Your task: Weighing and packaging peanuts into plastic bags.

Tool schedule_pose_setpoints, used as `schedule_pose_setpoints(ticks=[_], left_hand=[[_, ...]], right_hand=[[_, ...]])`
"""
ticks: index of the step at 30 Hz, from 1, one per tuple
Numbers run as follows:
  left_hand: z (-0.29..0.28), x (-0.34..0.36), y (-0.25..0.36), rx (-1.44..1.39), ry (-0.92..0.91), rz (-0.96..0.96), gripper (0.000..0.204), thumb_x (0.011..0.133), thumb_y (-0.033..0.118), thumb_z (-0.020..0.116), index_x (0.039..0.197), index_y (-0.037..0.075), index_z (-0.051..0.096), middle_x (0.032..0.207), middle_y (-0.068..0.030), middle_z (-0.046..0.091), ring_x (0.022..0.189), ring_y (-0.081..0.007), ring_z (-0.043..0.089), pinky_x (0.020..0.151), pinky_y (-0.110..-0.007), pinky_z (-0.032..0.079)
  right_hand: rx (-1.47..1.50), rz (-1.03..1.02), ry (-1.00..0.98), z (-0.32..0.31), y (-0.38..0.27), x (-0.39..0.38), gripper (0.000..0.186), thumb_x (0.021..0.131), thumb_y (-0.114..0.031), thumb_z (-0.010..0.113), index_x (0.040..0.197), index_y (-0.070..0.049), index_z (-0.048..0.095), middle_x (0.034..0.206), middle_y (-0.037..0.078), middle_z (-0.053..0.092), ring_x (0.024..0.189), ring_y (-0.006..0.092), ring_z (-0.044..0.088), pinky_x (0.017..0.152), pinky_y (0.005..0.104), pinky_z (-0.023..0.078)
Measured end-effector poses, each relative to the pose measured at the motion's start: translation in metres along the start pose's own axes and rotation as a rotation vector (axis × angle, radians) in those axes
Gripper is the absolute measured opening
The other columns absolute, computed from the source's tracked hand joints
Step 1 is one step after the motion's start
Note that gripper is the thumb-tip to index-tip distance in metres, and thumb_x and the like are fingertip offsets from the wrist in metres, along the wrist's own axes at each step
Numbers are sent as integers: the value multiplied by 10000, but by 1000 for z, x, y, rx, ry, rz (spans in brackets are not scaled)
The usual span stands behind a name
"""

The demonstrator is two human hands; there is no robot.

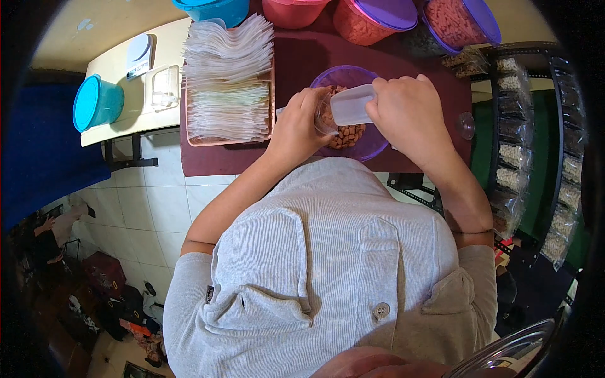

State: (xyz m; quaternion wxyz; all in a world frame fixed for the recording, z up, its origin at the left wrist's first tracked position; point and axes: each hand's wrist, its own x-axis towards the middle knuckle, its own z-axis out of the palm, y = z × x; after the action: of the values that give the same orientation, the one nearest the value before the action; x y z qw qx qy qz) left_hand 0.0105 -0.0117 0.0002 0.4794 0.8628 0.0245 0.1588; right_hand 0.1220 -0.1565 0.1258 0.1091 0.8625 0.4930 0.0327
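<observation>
A purple bowl [373, 143] holding small brown nut-like pieces [348, 137] stands at the table's front edge, below both hands. My left hand [299, 123] is closed around a clear plastic cup [325, 115] above the bowl's left side; brown pieces show in or through it. My right hand [406, 108] grips a translucent white scoop [353, 105], its end at the cup's mouth. Whether pieces are in the scoop is hidden. To the left, a pink tray [272, 120] holds stacked clear plastic packets [228, 82].
Lidded tubs, blue [217, 11], pink [293, 14] and purple-topped [386, 14], line the table's back. A pale side table carries a turquoise tub [97, 104] and a white scale [138, 53]. At right stands a black rack [495, 113] hung with snack packets [513, 151].
</observation>
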Motion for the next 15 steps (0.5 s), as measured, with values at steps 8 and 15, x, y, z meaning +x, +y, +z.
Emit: schedule_pose_setpoints(ticks=[8, 15], left_hand=[[-3, 3, 0, -5, -11, -8, 743, 579, 4, 817, 1239, 46, 479, 1138, -151, 568, 1072, -370, 561, 906, -425, 479], [-39, -6, 3, -242, 132, -60, 701, 675, -46, 768, 1290, 49, 443, 1133, -116, 561, 1057, -200, 578, 846, -321, 488]], right_hand=[[23, 49, 13, 0, 5, 1, 203, 779, -237, 570, 719, -63, 657, 652, 127, 656, 615, 283, 644, 644, 433, 447], [95, 229, -192, 47, 27, -9, 260, 817, -283, 563, 794, -48, 673, 738, 144, 678, 717, 324, 663, 713, 481, 450]])
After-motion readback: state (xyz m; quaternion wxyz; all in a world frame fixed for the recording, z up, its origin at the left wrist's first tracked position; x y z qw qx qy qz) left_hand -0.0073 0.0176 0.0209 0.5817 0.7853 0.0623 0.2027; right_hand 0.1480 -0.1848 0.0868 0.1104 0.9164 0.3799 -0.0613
